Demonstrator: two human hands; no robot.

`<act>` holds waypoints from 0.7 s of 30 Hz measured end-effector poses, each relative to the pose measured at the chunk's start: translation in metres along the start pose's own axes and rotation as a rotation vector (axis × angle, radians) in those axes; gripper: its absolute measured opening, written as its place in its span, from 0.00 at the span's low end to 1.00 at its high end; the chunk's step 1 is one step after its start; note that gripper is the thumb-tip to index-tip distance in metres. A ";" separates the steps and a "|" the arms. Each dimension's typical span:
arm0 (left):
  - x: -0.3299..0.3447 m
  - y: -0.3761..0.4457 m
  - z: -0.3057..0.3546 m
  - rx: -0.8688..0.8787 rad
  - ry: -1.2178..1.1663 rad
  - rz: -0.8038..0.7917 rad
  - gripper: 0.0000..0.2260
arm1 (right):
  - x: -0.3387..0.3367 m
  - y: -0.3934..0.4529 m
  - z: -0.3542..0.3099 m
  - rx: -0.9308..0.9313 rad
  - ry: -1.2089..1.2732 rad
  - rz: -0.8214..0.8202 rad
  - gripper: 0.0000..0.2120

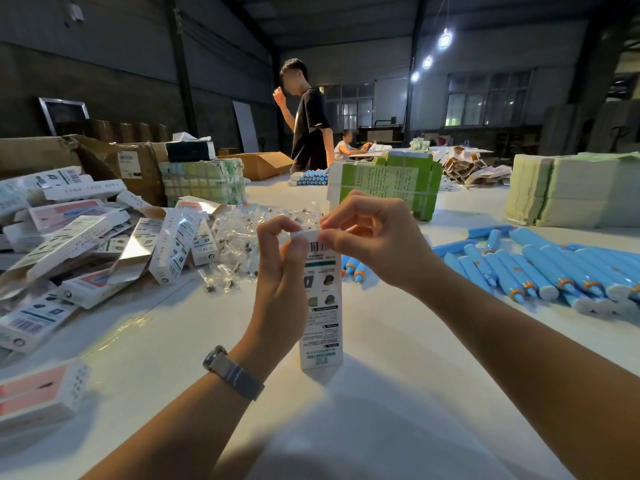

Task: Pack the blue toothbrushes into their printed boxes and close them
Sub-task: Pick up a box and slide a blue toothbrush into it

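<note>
Step in hand: closing. Printed box (321, 299) upright on surface (398, 341); left hand (282, 251) and right hand (367, 233) pinching top flap. Next, likely: tuck flap fully, set aside.

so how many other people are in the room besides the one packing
2: a standing person in a black shirt beyond the table, a seated person just right of them. Others may be hidden.

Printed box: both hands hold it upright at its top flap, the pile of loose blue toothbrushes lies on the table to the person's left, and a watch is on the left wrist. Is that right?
Not quite. The head view shows the blue toothbrushes on the person's right, not left. The rest holds: left hand and right hand hold the upright printed box at its top flap, and the watch is on the left wrist.
</note>
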State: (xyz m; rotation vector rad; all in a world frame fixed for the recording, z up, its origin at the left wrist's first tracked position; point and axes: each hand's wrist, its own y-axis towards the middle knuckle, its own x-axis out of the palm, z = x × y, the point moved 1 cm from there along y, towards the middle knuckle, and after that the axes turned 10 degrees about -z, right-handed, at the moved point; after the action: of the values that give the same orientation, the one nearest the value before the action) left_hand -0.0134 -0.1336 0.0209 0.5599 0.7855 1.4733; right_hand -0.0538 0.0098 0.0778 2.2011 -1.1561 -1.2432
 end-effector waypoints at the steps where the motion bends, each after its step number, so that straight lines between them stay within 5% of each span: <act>1: 0.000 0.000 0.000 0.006 0.005 0.001 0.03 | 0.000 0.000 -0.001 0.000 -0.011 0.000 0.06; 21: 0.003 -0.004 -0.001 0.076 0.115 -0.026 0.07 | 0.002 0.003 -0.004 -0.045 -0.098 0.031 0.05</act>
State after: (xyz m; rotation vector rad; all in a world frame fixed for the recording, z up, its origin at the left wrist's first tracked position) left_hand -0.0117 -0.1309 0.0165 0.5241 0.9386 1.4663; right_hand -0.0513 0.0057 0.0806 2.1025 -1.1826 -1.3641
